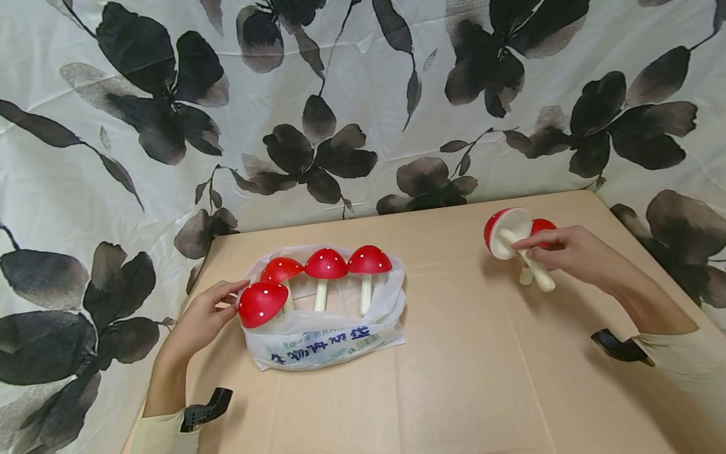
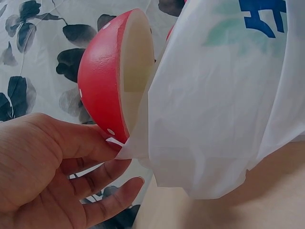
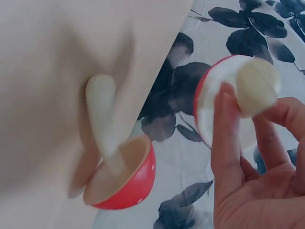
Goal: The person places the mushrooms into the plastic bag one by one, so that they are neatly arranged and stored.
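One spotted red mushroom is up in the right hand, gripped by its stem, above a second mushroom on the table! Four more mushrooms sit in one white bag, its edge pinched by the left hand.

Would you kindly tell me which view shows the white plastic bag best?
The head view: the white plastic bag appears uncropped, with its printed front and the four red-capped mushrooms in it. The left wrist view shows only part, cut off by the frame, its edge pinched by the left hand. The right wrist view omits it.
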The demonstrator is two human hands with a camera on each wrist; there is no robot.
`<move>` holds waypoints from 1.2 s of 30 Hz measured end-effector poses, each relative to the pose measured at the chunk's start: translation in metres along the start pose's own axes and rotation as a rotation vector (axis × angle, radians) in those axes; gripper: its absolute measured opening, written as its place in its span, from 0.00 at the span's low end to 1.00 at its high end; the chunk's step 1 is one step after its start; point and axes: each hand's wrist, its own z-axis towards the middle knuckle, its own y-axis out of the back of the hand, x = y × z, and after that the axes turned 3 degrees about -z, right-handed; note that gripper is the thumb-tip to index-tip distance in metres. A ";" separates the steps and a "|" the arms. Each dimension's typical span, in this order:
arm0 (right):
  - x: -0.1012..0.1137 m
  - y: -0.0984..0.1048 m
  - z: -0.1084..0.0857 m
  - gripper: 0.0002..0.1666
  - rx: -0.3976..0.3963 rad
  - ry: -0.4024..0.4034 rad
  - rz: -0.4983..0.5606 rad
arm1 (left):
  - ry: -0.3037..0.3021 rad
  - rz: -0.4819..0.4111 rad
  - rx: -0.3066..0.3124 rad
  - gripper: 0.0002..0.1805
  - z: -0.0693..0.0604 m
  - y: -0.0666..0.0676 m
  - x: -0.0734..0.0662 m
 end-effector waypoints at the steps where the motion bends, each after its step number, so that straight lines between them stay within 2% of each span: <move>1: 0.002 0.000 0.001 0.23 -0.004 -0.019 0.013 | -0.002 0.002 -0.001 0.27 0.000 0.000 0.000; 7: 0.011 -0.003 0.009 0.27 -0.018 -0.052 0.184 | -0.014 0.012 -0.002 0.27 0.001 0.000 0.000; 13: 0.018 -0.009 0.015 0.26 0.037 -0.014 0.322 | -0.016 0.017 0.000 0.27 0.001 0.000 0.000; 26: 0.031 -0.024 0.027 0.24 0.163 0.109 0.436 | -0.012 0.027 0.000 0.27 0.002 0.000 -0.003; 30: 0.037 -0.028 0.030 0.24 0.181 0.096 0.407 | -0.007 0.023 0.005 0.27 0.002 0.000 -0.004; 36: 0.048 -0.034 0.034 0.26 0.148 0.049 0.360 | 0.002 0.019 0.009 0.26 0.001 0.001 -0.004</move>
